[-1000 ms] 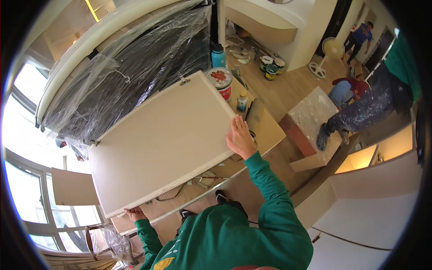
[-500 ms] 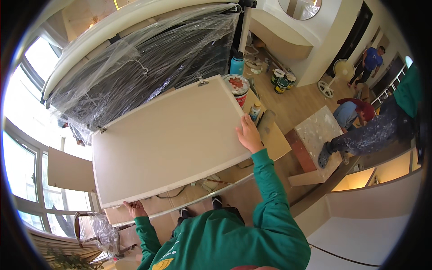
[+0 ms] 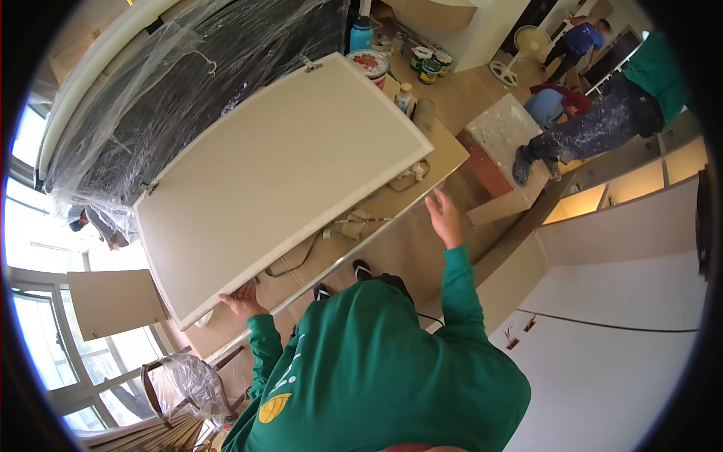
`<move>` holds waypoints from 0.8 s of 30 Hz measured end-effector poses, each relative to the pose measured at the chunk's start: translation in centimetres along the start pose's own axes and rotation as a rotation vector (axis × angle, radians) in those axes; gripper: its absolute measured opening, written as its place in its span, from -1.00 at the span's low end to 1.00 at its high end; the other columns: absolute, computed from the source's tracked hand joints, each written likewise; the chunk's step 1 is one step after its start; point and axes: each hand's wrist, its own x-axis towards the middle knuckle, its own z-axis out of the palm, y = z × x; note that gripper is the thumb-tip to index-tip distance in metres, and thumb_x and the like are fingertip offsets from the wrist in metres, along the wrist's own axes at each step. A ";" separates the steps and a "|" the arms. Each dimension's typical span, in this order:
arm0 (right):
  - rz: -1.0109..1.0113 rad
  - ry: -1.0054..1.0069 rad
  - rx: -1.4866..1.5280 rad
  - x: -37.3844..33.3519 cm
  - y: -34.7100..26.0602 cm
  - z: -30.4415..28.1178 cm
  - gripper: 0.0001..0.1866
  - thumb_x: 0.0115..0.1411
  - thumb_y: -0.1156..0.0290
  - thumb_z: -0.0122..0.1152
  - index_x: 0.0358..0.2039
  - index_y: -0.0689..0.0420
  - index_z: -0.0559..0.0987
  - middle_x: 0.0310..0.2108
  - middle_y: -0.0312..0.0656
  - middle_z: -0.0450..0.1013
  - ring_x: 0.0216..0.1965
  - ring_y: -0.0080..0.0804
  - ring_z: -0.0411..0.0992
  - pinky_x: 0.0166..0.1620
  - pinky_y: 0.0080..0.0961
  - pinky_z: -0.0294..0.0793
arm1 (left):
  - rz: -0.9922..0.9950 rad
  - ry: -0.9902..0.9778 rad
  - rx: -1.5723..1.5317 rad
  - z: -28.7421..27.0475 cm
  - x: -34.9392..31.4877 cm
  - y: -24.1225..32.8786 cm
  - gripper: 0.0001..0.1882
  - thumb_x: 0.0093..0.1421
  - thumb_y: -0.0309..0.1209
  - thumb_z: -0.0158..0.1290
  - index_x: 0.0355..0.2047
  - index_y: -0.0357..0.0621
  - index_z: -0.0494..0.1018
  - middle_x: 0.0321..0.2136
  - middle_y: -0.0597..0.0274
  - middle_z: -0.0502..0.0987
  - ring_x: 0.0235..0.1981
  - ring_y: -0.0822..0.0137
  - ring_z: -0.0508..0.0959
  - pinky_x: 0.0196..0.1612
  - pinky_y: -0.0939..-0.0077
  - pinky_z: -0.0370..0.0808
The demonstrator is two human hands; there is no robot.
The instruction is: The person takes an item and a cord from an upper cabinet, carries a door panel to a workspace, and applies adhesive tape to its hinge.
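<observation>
Before me a panel (image 3: 282,177) lies over the table (image 3: 450,154); a bucket (image 3: 368,63) stands by the panel's far right corner, a bottle (image 3: 404,98) beside its right edge, a cable (image 3: 307,256) nearer me.

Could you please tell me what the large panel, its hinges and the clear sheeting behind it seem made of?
The panel looks like wood-based board, perhaps painted: its beige face is matt, with a paler border. The hinges are probably metal, given their grey sheen. The sheeting seems glossy, thin plastic film: it is see-through, wrinkled and reflective.

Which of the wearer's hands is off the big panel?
The right hand, open and clear of the big panel; the left hand holds its near edge.
</observation>
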 end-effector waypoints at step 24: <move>0.288 -0.184 0.465 -12.8 7.4 -2.8 -0.45 0.30 0.21 0.20 0.15 0.35 0.40 0.09 0.10 0.44 0.12 -0.19 0.44 0.16 -0.37 0.40 | -0.212 -0.983 0.571 8.8 -12.8 -9.4 -0.69 0.38 -0.16 -0.02 -0.20 -0.17 0.46 -0.38 0.20 0.60 -0.40 0.40 0.59 -0.31 0.55 0.53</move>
